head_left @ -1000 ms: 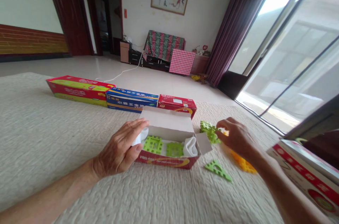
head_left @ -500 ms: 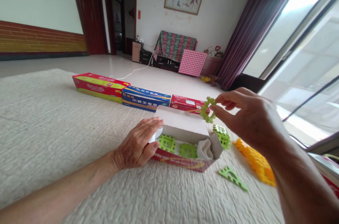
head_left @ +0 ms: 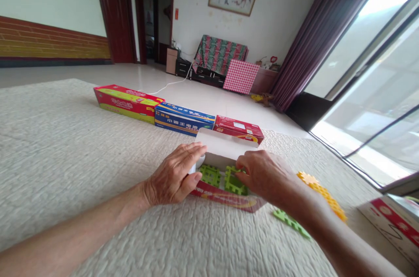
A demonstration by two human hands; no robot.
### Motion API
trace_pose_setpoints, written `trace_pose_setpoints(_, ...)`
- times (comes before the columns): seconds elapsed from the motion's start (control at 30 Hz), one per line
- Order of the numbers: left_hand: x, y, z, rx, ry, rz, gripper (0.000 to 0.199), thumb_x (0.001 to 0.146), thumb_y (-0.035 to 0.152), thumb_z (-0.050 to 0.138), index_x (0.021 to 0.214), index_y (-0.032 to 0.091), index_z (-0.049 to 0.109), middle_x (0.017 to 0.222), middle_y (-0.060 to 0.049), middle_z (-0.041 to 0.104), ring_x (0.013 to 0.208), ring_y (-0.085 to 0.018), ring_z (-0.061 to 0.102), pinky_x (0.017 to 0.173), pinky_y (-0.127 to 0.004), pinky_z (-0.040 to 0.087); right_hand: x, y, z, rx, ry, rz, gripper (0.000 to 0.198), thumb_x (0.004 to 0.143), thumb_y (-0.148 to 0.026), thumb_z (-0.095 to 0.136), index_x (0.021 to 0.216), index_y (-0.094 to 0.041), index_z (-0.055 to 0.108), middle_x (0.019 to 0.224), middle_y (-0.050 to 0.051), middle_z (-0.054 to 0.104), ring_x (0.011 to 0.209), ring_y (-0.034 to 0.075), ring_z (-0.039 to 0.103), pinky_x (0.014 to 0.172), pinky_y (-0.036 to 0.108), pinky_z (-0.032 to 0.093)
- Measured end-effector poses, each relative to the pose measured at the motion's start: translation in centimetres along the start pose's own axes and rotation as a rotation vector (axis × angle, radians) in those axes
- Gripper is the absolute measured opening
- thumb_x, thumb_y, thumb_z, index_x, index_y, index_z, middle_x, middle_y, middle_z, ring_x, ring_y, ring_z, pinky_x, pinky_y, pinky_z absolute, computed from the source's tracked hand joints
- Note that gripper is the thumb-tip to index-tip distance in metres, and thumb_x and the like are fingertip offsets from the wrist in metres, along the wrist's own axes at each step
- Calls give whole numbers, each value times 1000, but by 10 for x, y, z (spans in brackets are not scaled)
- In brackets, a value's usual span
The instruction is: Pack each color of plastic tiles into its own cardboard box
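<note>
An open red cardboard box (head_left: 225, 199) with a white inside stands on the quilted mat, its lid flap raised at the back. My left hand (head_left: 175, 176) grips the left end of the box, thumb at the front and fingers over the top. Inside the box, my right hand (head_left: 262, 173) pinches a green square interlocking toy piece (head_left: 231, 184) with notched edges. Left of it in the box lies another green notched piece (head_left: 209, 176). My right hand and forearm hide the box's right end.
Beyond the box, a red-and-green box (head_left: 127, 104), a blue box (head_left: 183, 120) and a dark red box (head_left: 239, 129) stand in a row. To the right lie a green triangular piece (head_left: 291, 223) and orange pieces (head_left: 327, 198). A white-and-red box (head_left: 389, 220) is at far right.
My right hand has moved down and left, bringing the green piece from above the box's right side into it. My left hand stays on the box. The view has shifted slightly.
</note>
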State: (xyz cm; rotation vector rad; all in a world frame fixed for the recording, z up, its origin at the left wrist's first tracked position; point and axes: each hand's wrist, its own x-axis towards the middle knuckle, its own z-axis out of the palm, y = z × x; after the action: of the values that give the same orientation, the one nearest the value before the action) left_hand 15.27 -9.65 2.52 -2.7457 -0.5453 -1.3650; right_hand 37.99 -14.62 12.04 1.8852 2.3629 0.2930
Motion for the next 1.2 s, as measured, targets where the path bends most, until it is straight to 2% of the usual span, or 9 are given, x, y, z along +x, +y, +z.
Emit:
trace_pose_setpoints(0.2,0,0,1,-6,1,2,53,86,22,41,136,5,39,131,-21,53,129,-29,44,106,-50,37,1,-2,-2,-93,-144,20,14,76,-24,59,69,-19,69,62,5,65,52,14,56,47,27,25)
trace_pose_setpoints(0.47,1,0,0,-2,-3,-3,52,86,22,40,136,6,39,131,-20,53,129,-28,44,106,-51,37,0,1,-1,-80,-143,19,17,76,-27,57,67,-18,69,60,5,63,49,13,51,47,26,25)
trace_pose_setpoints(0.57,1,1,0,0,-2,1,53,86,22,40,137,8,38,132,-20,53,128,-28,45,105,-51,38,-2,11,-6,0,-144,-39,12,70,-22,57,69,-21,69,58,1,62,49,11,49,47,25,25)
trace_pose_setpoints(0.67,1,1,-1,-1,1,4,53,86,22,40,138,9,37,132,-19,53,128,-28,45,105,-51,38,-4,17,-12,50,-154,-122,16,66,-15,56,72,-22,70,62,1,64,55,11,52,50,24,29)
trace_pose_setpoints(0.73,1,1,-1,0,4,5,54,86,23,40,138,10,36,132,-19,53,128,-28,45,105,-51,38,-4,15,-16,25,-170,-151,16,66,-12,56,70,-20,69,63,1,64,57,11,53,51,24,29)
trace_pose_setpoints(0.9,2,2,-1,7,-1,9,53,87,23,40,138,10,36,131,-19,53,128,-29,46,105,-51,38,-5,1,-25,-112,-218,-166,19,70,-5,54,57,-16,63,51,0,56,45,9,45,45,24,26)
trace_pose_setpoints(1.07,2,2,-1,15,-9,6,53,87,23,40,138,9,36,132,-19,53,128,-29,45,105,-51,38,-6,-7,-21,-200,-90,-238,29,72,4,52,52,-16,56,47,0,51,46,10,46,46,25,30)
trace_pose_setpoints(1.2,1,2,0,16,-7,5,53,87,23,40,137,8,36,131,-20,53,128,-29,44,105,-51,38,-6,-5,-7,-174,-29,-288,26,74,-3,58,53,-18,56,47,1,53,48,11,48,49,24,35)
